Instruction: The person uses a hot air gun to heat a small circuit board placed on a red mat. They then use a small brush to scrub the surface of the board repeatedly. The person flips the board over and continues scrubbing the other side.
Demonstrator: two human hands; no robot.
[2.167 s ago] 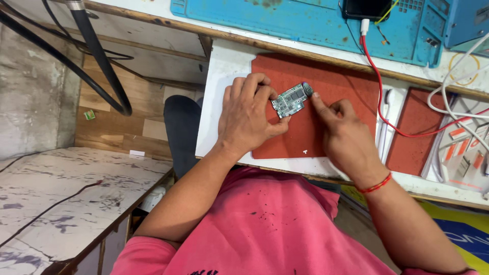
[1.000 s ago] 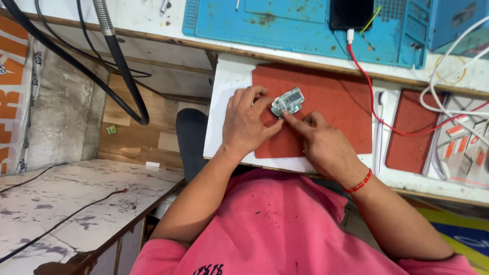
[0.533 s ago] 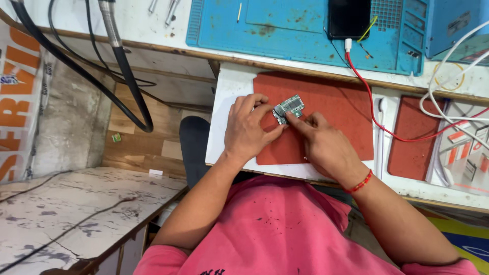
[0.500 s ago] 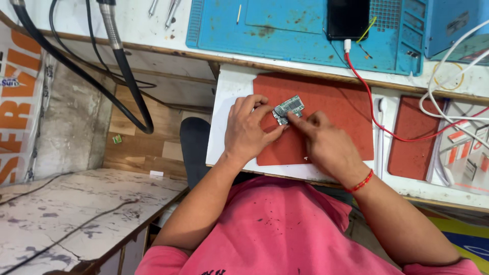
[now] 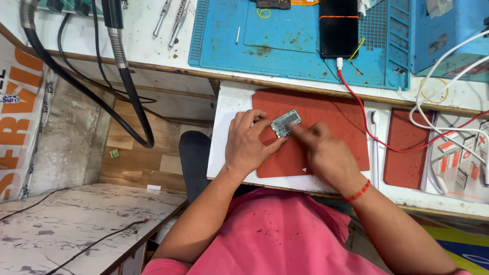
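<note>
Apparently left hand [image 5: 249,147] fingers pinched the small circuit board [image 5: 286,122] edge; right hand [image 5: 326,153] fingertip pressed it — slip or flex likely.

Left hand [image 5: 249,145] curled, right hand [image 5: 326,155] beside it, forefinger extended.

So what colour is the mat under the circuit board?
Brick red mat, seen in the head view.

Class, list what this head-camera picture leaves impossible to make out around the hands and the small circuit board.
- Circuit board: parts on it too small to tell; lower edge hidden by left hand.
- Right hand: motion-blurred; whether its fingertips hold a tool cannot be told.
- Phone: top cut off by the frame edge.
- Red mat: middle covered by both hands.
</note>
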